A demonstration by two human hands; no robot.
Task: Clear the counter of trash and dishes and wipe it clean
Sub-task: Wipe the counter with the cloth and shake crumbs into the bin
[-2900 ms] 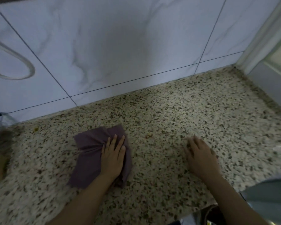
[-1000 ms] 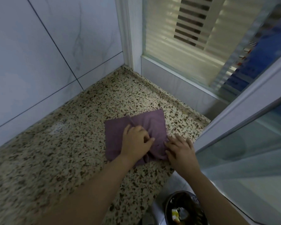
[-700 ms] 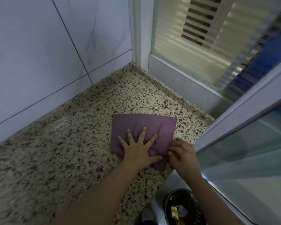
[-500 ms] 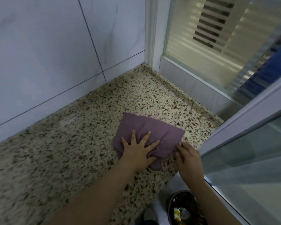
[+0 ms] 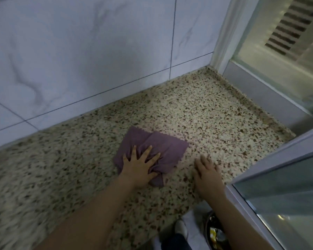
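Note:
A purple cloth [image 5: 163, 147] lies bunched on the speckled stone counter [image 5: 215, 114]. My left hand [image 5: 140, 166] presses flat on the cloth's near half with fingers spread. My right hand [image 5: 207, 171] rests palm down on the bare counter just right of the cloth, fingers straight, not touching it. No trash or dishes show on the visible stretch of counter.
White marbled wall tiles [image 5: 98, 51] back the counter. A window frame [image 5: 271, 98] and a glass pane [image 5: 287, 195] close off the right side. Below the counter's front edge sits a dark bin [image 5: 215, 233] with wrappers, next to a white shoe [image 5: 181, 228].
My left hand has slid the cloth leftward, away from the window corner. My right hand has left the cloth's edge and now lies flat on bare counter. The view has swung left.

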